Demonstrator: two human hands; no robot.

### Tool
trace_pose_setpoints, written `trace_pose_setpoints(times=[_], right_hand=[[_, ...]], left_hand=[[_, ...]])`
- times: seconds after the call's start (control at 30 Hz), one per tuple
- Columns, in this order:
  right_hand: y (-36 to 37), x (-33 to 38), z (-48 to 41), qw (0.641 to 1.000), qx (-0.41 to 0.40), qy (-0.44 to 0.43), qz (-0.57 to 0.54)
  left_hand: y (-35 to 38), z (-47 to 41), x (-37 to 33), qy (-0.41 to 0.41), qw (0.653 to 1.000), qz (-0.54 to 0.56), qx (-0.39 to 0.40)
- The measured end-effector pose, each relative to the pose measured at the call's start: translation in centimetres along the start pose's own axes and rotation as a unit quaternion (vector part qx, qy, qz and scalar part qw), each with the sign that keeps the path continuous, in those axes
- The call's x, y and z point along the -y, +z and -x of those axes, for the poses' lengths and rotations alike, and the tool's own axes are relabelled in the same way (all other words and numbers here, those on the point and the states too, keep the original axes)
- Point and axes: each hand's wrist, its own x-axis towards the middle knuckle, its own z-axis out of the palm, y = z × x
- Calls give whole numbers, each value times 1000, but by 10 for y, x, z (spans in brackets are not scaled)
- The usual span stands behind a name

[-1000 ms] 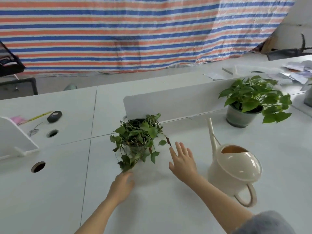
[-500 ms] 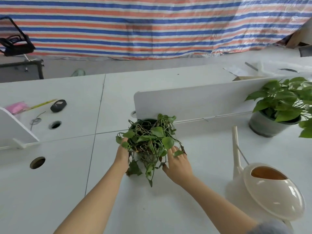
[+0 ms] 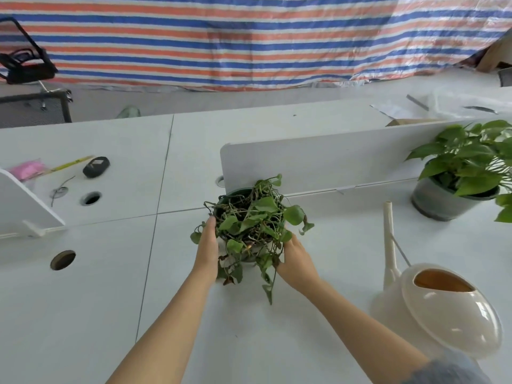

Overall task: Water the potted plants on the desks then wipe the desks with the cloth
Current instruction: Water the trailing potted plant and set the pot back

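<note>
A small potted plant with trailing, partly wilted vines stands on the white desk in front of a low divider. My left hand holds the pot's left side. My right hand holds its right side, with the fingers hidden among the leaves. A cream watering can sits on the desk to the right, its spout pointing up. A larger leafy plant in a grey pot stands at the far right. No cloth is in view.
The white divider panel runs behind the small plant. Another white panel stands at the left edge. Cable holes open in the desk on the left, near a black object and a pink item. A striped tarp hangs behind.
Both hands have moved forward from the bare desk to the small plant and now clasp its pot from either side. The view has shifted left, so the watering can sits further right.
</note>
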Motion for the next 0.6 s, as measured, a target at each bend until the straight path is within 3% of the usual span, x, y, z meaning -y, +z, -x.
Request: trace_pose_setpoints(times=[0.17, 0.33, 0.53, 0.6], right_hand=[[1, 6, -4, 1000, 19, 13, -8], [-12, -6, -1, 991, 68, 38, 110], [-36, -13, 67, 963, 18, 13, 269], [-51, -20, 96, 941, -56, -45, 330]], left_hand=[[5, 4, 9, -2, 999, -33, 5], [5, 35, 13, 29, 995, -94, 23], [-7, 85, 48, 51, 967, -249, 24], [-11, 106, 67, 54, 948, -312, 34]])
